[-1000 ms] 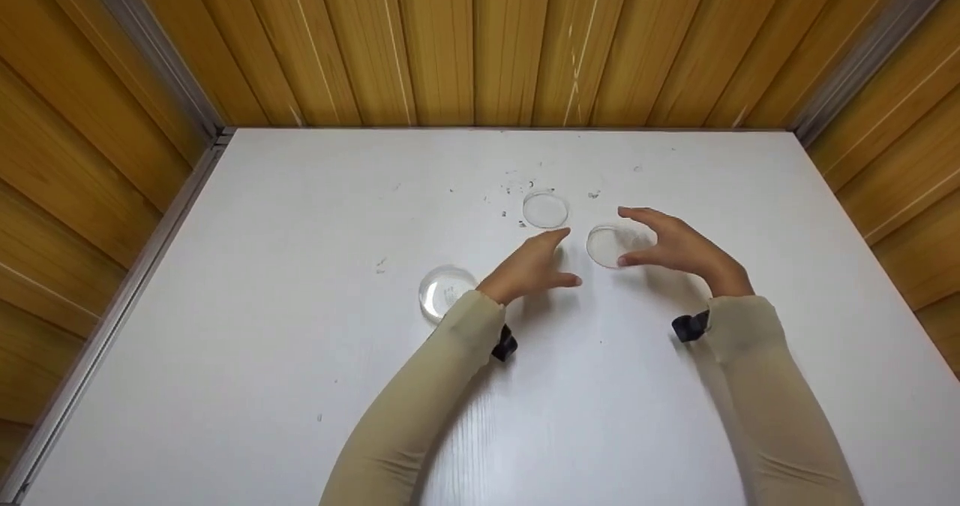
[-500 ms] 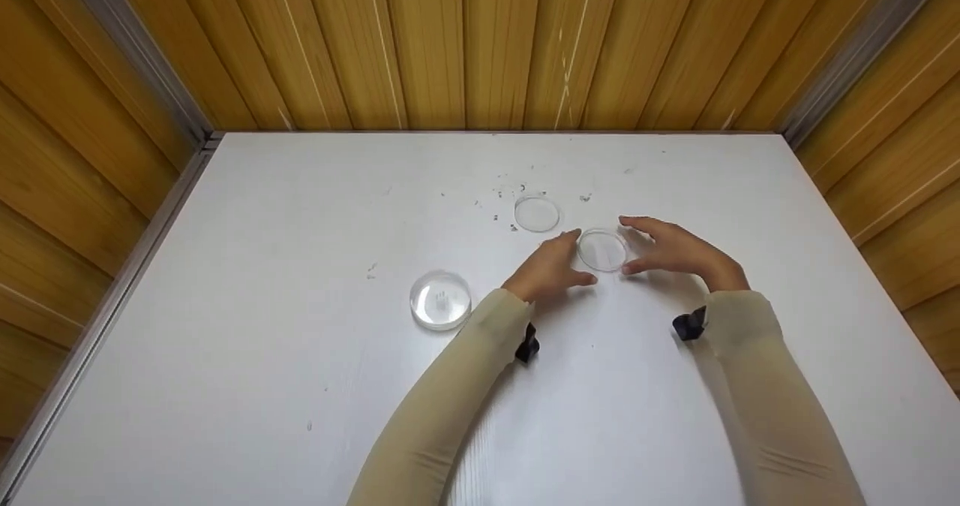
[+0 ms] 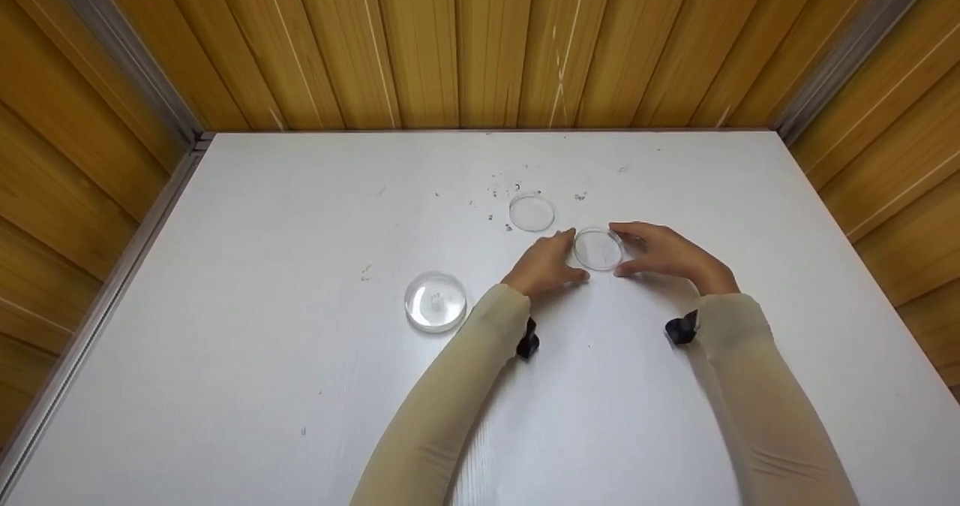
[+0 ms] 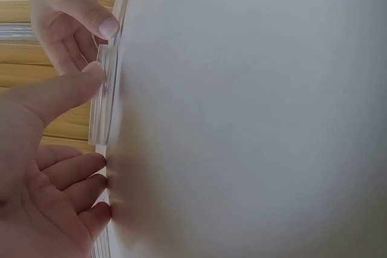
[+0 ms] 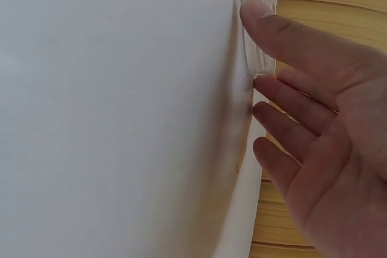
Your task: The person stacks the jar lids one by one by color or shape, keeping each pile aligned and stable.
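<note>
A clear petri dish half (image 3: pixel 598 249) lies on the white table between the two hands in the head view. The left hand (image 3: pixel 547 266) is at its left side, thumb and fingers spread. On its right side the right hand (image 3: pixel 660 254) curves loosely, fingertips at the far rim and thumb at the near rim. In the right wrist view, the thumb (image 5: pixel 302 43) overlaps the dish's edge (image 5: pixel 260 46); contact is hard to tell. In the left wrist view, the left thumb overlaps the clear dish wall (image 4: pixel 103 107).
A second shallow clear dish (image 3: pixel 532 212) lies just beyond the left hand. Left of the left forearm sits a larger round clear dish (image 3: pixel 435 303) with faint marks in its middle. Small dark specks dot the far part of the table (image 3: pixel 262 266). Wood-patterned panels (image 3: pixel 420 48) stand around it.
The left hand has moved right to the dish's left side. The right hand's fingers have closed in slightly toward its right rim. The dishes stay where they were; the view has shifted slightly.
</note>
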{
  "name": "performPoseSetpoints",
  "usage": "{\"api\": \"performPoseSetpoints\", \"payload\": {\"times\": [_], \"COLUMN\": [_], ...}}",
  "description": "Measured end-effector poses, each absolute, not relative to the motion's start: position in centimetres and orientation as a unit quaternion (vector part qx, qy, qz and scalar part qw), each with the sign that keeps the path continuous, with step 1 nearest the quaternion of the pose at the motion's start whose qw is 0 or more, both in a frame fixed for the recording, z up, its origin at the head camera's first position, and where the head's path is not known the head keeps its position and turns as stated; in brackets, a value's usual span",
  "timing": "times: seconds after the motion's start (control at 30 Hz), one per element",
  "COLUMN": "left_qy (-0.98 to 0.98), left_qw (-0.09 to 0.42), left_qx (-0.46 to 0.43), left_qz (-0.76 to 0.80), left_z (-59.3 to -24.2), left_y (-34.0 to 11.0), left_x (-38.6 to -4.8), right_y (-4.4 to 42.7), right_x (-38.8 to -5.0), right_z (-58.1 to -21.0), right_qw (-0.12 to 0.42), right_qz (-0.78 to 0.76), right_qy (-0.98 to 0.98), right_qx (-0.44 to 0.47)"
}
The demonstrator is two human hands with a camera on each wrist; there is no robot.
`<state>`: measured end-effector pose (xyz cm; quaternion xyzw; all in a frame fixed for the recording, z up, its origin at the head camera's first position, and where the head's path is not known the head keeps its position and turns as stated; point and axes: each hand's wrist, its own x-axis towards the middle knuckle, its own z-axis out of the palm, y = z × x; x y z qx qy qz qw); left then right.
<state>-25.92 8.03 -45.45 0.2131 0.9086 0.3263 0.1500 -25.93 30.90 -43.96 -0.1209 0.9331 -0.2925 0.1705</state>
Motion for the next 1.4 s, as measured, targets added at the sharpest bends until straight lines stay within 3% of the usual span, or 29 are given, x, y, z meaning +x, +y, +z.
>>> {"api": "performPoseSetpoints", "payload": {"times": [0.6,1.4], "left_qy": [0.918,0.929], "left_qw": [0.090,0.095], "left_qx": [0.185,0.206], "left_qz": [0.340,0.293], "left_z": [-45.4,-41.2], "left_y": [8.3,5.4], "left_x": [-25.9,-24.7], "right_y": [30.2,28.3], "right_x": [-25.7,-25.2], "right_z": [-44.3,-41.8], "right_qw": [0.143,0.162], "right_qz": [-0.322,-0.326], "right_qy": [0.924,0.911], "right_qx": [-0.150,-0.193]}}
